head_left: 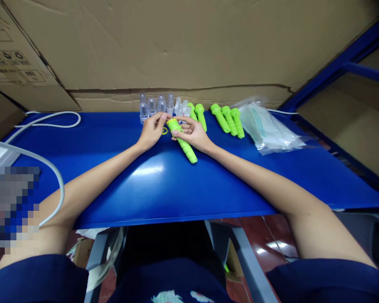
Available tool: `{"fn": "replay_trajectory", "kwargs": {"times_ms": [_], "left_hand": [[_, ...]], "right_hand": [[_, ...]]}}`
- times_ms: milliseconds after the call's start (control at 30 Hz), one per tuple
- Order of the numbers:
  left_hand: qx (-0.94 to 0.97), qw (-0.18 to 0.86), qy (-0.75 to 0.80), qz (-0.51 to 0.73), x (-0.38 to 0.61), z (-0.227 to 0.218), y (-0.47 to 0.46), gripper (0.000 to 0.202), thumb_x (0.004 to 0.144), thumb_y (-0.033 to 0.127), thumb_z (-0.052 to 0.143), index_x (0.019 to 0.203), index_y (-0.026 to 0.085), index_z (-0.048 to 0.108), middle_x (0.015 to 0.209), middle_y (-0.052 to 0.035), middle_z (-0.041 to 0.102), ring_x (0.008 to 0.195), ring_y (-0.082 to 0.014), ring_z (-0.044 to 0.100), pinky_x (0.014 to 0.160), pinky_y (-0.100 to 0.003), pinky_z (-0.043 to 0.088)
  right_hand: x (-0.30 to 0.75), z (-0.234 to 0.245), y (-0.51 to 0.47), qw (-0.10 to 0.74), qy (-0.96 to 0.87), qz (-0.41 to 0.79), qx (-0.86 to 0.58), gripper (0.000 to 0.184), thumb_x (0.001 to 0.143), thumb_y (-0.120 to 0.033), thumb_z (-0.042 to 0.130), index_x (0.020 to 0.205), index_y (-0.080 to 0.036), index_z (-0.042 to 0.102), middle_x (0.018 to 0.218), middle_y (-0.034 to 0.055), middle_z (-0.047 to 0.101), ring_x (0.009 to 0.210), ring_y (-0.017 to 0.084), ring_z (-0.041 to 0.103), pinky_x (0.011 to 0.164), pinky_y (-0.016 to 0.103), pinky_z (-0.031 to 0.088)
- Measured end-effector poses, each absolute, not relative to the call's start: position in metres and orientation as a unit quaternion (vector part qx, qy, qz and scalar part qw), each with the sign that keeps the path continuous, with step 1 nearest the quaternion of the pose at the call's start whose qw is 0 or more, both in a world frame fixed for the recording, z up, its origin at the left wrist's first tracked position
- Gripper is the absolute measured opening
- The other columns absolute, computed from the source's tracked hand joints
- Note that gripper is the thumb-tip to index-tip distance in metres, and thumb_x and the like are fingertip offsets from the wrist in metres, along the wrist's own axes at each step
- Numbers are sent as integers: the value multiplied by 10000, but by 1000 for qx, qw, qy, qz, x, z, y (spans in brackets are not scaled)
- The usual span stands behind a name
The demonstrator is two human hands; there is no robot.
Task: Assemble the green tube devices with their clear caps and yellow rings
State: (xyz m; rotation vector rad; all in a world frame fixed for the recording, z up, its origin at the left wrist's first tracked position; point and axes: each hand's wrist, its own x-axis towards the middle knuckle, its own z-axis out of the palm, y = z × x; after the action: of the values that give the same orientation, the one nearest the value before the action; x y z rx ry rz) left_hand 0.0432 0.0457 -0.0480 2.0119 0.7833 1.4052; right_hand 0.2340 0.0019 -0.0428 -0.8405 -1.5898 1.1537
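Note:
My right hand (193, 134) is curled around a bright green ribbed plastic handle (185, 144), which lies tilted with its lower end resting on the blue table (164, 181). My left hand (152, 130) pinches at the handle's upper end with its fingertips. A small yellow-green ring (164, 131) lies on the table just under my left fingers. Behind my hands stand several clear plastic caps (159, 105) in a row.
Several more green handles (228, 118) lie at the back, right of the caps. A clear plastic bag (268, 128) sits at the far right. White cables (50, 120) curve over the left side. Cardboard boxes (164, 46) wall the back; a blue shelf frame (350, 59) rises right.

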Motion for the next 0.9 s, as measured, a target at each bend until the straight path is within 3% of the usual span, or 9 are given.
{"fn": "replay_trajectory", "kwargs": {"times_ms": [400,733,900], "left_hand": [[766,348,264,471,43,-44,41,525,895,616,689,1155,162,725,1157,-142,773,1099,-257,742,953,-359,583],[741,372,272,488,44,-39,36,613,822,708,712,1083,155,751,1068,-128,797,1004,-242,771,822,-288,587],[730,380,282,493,44,-41,39,601,770,688,774,1042,153,744,1043,-120,797,950,-232,778,771,-275,589]], "right_hand": [[235,-48,7,528,-619,454,-363,824,614,-645,901,1197,-193,534,1025,103,759,876,254,785,911,459,658],[233,-49,7,537,-644,423,-344,658,672,-637,872,1097,-261,539,1203,45,650,865,199,734,860,449,676],[232,-47,5,540,-641,429,-337,646,659,-601,893,1093,-257,561,1191,43,632,824,185,726,841,445,683]]}}
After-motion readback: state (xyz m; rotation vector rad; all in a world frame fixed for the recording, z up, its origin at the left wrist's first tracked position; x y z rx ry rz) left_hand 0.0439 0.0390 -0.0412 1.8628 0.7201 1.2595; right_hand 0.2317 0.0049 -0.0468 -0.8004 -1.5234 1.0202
